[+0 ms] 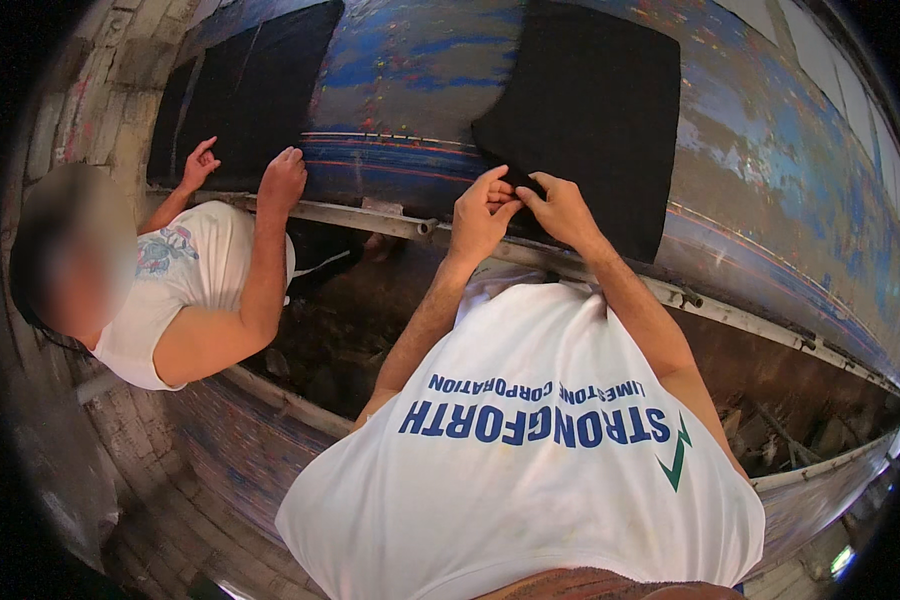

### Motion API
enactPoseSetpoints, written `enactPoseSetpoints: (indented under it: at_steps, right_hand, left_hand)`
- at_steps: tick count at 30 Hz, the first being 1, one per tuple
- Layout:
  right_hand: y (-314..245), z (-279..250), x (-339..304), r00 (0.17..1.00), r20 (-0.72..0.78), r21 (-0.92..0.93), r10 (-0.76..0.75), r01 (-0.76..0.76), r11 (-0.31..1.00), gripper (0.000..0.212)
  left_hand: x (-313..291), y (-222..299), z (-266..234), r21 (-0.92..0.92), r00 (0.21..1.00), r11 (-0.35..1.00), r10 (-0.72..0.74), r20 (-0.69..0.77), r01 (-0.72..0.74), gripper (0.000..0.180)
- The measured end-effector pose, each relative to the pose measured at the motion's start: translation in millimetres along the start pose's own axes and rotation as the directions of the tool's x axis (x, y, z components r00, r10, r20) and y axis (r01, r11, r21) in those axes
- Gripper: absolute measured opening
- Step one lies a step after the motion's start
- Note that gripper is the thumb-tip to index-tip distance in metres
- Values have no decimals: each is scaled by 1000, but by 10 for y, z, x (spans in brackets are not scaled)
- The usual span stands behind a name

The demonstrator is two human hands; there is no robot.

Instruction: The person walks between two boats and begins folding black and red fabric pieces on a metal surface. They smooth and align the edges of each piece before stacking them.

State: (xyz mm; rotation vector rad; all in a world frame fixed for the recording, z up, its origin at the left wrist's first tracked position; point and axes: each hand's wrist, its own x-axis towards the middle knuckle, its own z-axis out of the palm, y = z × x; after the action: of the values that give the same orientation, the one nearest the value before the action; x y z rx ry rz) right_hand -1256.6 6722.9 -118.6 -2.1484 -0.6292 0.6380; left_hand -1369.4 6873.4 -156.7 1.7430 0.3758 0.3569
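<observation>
A black fabric piece (pixel 600 120), cut like a garment panel, lies on the long paint-stained table before me. Its near left edge is lifted a little where my hands meet. There my left hand (pixel 482 215) has its fingers curled and its thumb pressed toward the edge. Close beside it, almost touching, my right hand (pixel 562 210) pinches the same edge between thumb and fingers. The fingertips partly cover the bit of cloth between them.
A co-worker (pixel 205 290) in a white top stands on my left, hands over another black fabric piece (pixel 260 95). A metal rail (pixel 650 285) runs along the near edge of the paint-stained table (pixel 400 80). Behind me runs another table edge (pixel 290 405), with a dark, littered gap between.
</observation>
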Motion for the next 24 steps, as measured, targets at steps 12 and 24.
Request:
enactPoseSetpoints:
  at_steps: [12, 24]
  right_hand:
    - [310, 34, 228, 996, 83, 98, 45, -53, 994, 53]
    - [186, 42, 165, 1000, 4, 176, 14, -15, 984, 41]
  left_hand:
    - [124, 101, -11, 240, 993, 968, -55, -103, 79, 21]
    - [143, 63, -100, 133, 987, 984, -100, -122, 116, 28]
